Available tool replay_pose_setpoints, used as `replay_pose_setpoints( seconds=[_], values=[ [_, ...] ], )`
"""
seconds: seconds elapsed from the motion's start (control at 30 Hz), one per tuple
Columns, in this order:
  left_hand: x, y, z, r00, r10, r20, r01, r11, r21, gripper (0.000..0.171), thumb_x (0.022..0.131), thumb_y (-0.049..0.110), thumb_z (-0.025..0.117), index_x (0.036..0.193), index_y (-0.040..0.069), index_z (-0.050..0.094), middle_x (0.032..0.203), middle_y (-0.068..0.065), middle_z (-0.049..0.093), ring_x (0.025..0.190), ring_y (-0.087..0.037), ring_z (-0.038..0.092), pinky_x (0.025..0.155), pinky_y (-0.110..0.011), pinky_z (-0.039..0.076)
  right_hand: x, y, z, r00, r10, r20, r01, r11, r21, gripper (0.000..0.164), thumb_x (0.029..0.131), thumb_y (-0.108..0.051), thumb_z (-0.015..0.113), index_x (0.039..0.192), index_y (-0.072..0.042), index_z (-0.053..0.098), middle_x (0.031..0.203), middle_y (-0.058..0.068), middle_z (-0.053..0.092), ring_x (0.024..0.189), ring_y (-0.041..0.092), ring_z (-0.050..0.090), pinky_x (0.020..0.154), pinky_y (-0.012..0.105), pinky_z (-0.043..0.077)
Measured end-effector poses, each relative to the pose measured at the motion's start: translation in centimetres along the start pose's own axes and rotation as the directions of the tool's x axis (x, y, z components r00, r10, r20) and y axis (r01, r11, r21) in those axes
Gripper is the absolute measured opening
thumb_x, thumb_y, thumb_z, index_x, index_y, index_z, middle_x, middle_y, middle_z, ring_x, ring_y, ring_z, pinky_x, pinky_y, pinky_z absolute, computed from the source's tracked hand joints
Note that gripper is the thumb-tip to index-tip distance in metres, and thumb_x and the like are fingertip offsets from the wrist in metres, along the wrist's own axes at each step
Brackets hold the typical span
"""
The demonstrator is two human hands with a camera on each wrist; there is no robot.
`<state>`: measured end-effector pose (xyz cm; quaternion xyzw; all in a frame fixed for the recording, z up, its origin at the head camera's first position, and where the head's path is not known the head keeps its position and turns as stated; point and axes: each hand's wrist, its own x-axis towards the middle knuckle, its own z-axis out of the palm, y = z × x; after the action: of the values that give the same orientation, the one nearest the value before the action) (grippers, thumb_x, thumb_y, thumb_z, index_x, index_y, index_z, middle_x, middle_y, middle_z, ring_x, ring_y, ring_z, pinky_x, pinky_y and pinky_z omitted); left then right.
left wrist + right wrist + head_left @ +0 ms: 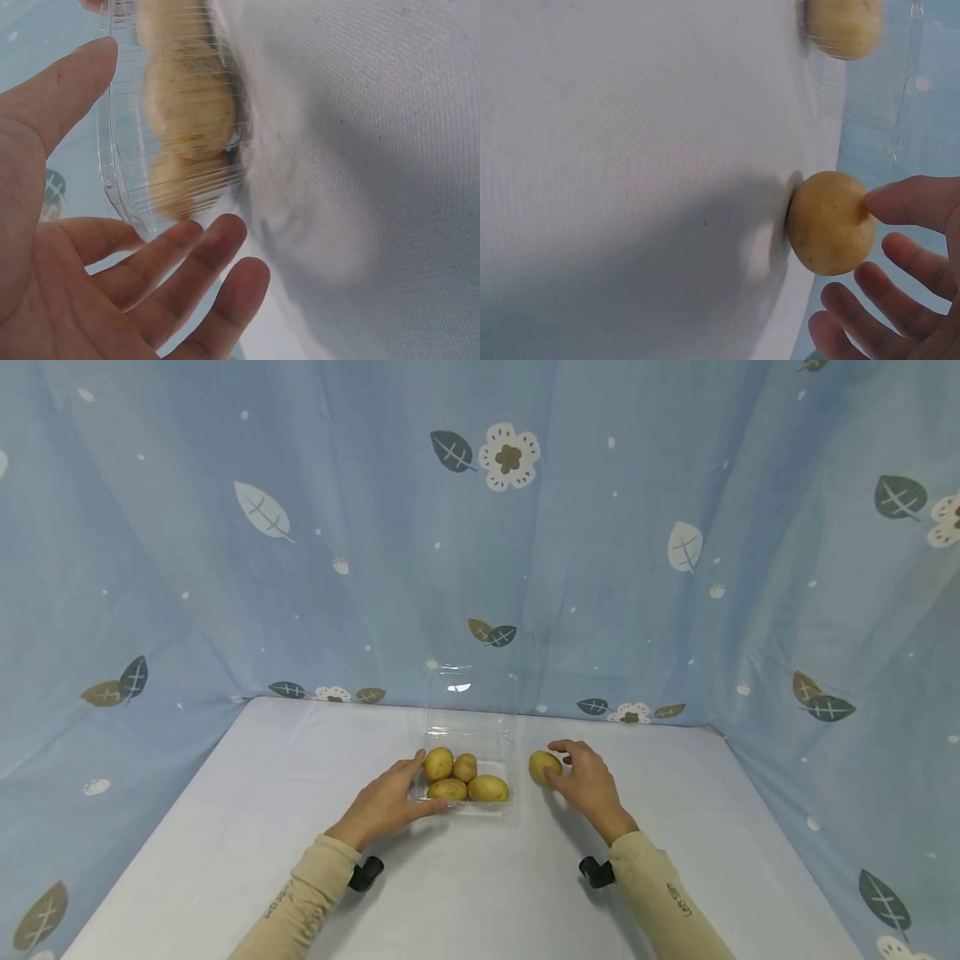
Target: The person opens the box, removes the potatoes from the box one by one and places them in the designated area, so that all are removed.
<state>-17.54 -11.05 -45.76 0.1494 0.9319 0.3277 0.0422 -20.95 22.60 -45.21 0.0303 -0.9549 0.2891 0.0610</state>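
"Clear plastic clamshell box point(480, 808) on the white table point(480, 893). What's in it?"

"Four potatoes point(465, 767), two at the back and two along the front. Its lid point(472, 697) stands raised behind them, near the blue curtain point(375, 568)."

"And the left hand point(384, 803)?"

"At the box's left side, fingers spread and fairly straight. The thumb reaches to the front edge, and the others lie around the side and corner."

"Is anything outside the box?"

"One loose potato point(543, 766), resting on the table just right of it."

"Does the right hand point(588, 781) grip that one?"

"The thumb touches it. The remaining fingers are parted and gently bent beside it, not closed round it."

"Sleeves?"

"Beige sleeves point(324, 870) on both arms, with dark lettering."
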Motion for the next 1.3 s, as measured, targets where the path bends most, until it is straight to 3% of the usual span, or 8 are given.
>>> replay_pose_setpoints(
  seconds=[0.53, 0.8, 1.3],
  values=[
    [0.1, -0.1, 0.0, 1.000, 0.008, 0.003, -0.008, 1.000, -0.003, 0.103, 0.086, 0.059, 0.074, 0.159, 0.003, 0.029, 0.152, -0.023, 0.045, 0.135, -0.039, 0.048, 0.107, -0.057, 0.041, -0.1, 0.4, 0.1, 0.999, -0.036, -0.021, 0.036, 0.999, 0.019, 0.044, 0.090, -0.025, 0.078, 0.129, -0.010, 0.067, 0.127, 0.013, 0.065, 0.112, 0.031, 0.064, 0.089, 0.050, 0.054],
    [0.0, 0.0, 0.0, 1.000, -0.002, 0.002, 0.002, 1.000, -0.012, 0.103, 0.086, 0.059, 0.074, 0.160, 0.003, 0.028, 0.152, -0.022, 0.044, 0.136, -0.038, 0.047, 0.108, -0.056, 0.041, -0.1, 0.1, -0.8, 0.995, -0.082, -0.051, 0.087, 0.992, 0.089, 0.043, 0.090, -0.018, 0.077, 0.130, -0.005, 0.066, 0.129, 0.014, 0.064, 0.114, 0.035, 0.063, 0.091, 0.050, 0.054],
    [-0.1, -0.2, 0.0, 1.000, -0.004, -0.005, 0.004, 1.000, -0.028, 0.105, 0.084, 0.063, 0.074, 0.160, 0.006, 0.030, 0.149, -0.019, 0.049, 0.127, -0.033, 0.057, 0.104, -0.054, 0.045, 0.4, -2.0, -2.0, 0.984, -0.178, -0.031, 0.180, 0.980, 0.080, 0.050, 0.090, -0.016, 0.078, 0.136, -0.007, 0.061, 0.136, 0.014, 0.061, 0.119, 0.035, 0.062, 0.092, 0.048, 0.055]
  ],
)
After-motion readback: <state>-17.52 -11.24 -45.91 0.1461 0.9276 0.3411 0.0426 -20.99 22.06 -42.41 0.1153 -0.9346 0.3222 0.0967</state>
